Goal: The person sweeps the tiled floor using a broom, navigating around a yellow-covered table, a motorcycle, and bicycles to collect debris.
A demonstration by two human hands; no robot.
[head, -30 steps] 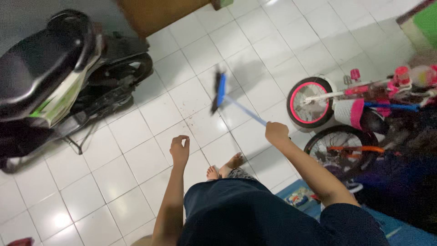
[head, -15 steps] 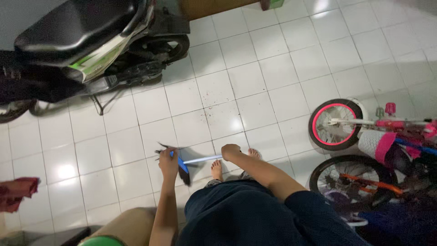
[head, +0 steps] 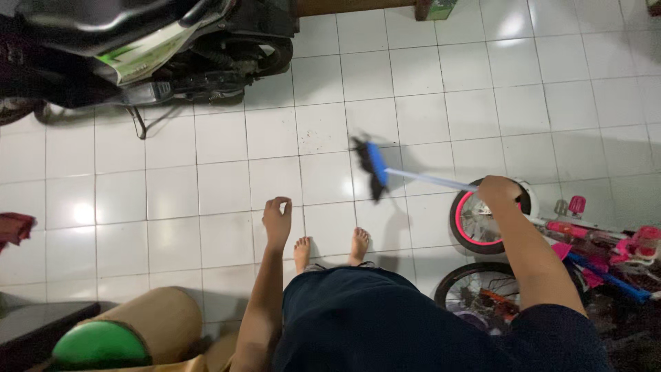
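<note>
The blue plastic broom with dark bristles [head: 375, 167] is out in front of you, at about 12 o'clock from your bare feet [head: 330, 249]. Its blue head looks blurry. Its thin, pale blue stick runs toward 3 o'clock, straight into your right hand [head: 498, 190]. The fingers of that hand are wrapped tight around the end of the stick.

Your left hand [head: 277, 220] holds nothing. Its fingers are curled a little, with a small gap between the thumb and the rest. It hangs over the white tiled floor [head: 220, 179], at about 8 o'clock from the broom head and just above your left foot.

Small dark crumbs of dirt [head: 318, 141] lie on the tiles at 10 o'clock from the broom head.

Just under your right hand is the pink-rimmed wheel of a small pink and white children's bicycle [head: 482, 224]. A second small bike with a black wheel and orange parts [head: 482, 296] stands at 5 o'clock from it.

Far off at 10 o'clock from the broom stands a black motor scooter with green and white sides [head: 138, 48]. A red cloth [head: 14, 227] peeks in at the left edge. Near your left elbow, at 7 o'clock, is a brown roll with a green round end [head: 131, 331].
</note>
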